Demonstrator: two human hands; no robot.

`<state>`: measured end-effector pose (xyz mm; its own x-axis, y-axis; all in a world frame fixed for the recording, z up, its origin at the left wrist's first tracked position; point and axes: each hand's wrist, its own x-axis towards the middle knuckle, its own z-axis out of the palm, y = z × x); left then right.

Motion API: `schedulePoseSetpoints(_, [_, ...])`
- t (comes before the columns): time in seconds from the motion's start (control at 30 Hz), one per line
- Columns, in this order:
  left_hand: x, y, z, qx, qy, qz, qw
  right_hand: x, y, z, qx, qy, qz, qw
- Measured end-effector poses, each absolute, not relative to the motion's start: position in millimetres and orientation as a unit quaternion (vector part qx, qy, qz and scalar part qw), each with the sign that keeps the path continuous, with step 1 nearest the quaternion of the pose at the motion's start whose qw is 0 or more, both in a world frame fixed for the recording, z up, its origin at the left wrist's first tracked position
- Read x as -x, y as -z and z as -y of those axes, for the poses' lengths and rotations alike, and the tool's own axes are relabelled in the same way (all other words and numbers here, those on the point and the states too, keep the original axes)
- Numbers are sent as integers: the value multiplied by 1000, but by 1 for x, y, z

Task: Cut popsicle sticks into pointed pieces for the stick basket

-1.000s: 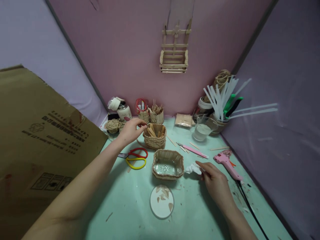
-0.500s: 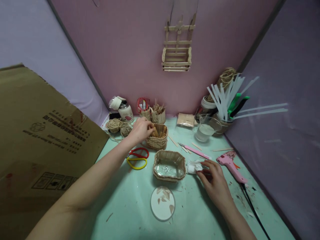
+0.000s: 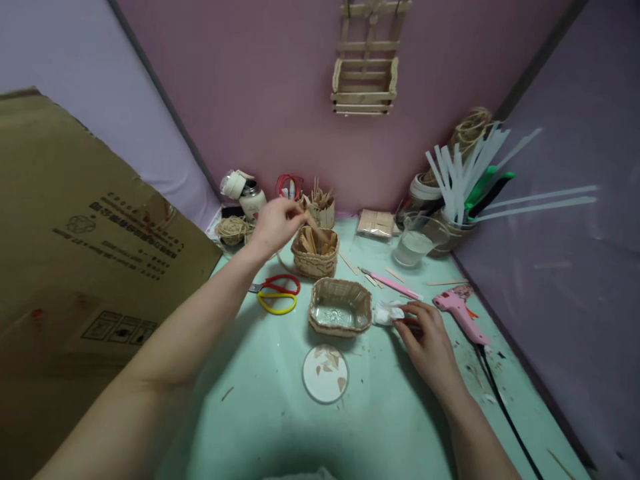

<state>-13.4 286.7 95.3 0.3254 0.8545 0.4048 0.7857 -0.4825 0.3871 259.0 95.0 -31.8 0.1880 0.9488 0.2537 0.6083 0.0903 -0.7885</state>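
Note:
My left hand (image 3: 279, 227) is over a small woven basket (image 3: 315, 265) packed with flat wooden pieces. Its thumb and fingers pinch a wooden piece (image 3: 313, 223), which rises at a slant from the basket's top. On the table, my right hand (image 3: 429, 340) has its fingers curled, the thumb and fingertips at the edge of a crumpled white tissue (image 3: 387, 312). Just left of the tissue stands a clear-bottomed box with a braided rim (image 3: 340, 328), nothing inside it. A white round lid (image 3: 320, 387) bearing brown petal-shaped bits lies in front.
Red-and-yellow scissors (image 3: 277, 303) lie left of the box. To the right are a pink craft knife (image 3: 395, 285), a pink glue gun (image 3: 460, 312) with its cord, and a cup of water (image 3: 414, 248). A large cardboard sheet (image 3: 110, 253) leans at the left.
My left hand has lifted from inside the basket, drawing a wooden piece upward. My right hand stays at the tissue. The view has tilted slightly downward.

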Motion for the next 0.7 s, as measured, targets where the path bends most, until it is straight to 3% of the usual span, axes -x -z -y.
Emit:
schedulePoseSetpoints(0.17, [6,-104,-293,-832,-239,-497,56,-258,30,-94,639,-198,605,431])
schedulePoseSetpoints(0.3, [2,-101,-299,-823,-238,-502,122,-260,29,-93,637,-188,607,436])
schedulePoseSetpoints(0.6, [12,-88,-300,-717,-435,-483,252,-262,27,-93,648,-194,613,407])
schedulePoseSetpoints(0.7, [15,-86,-298,-716,-441,-464,278,-261,28,-94,654,-195,614,398])
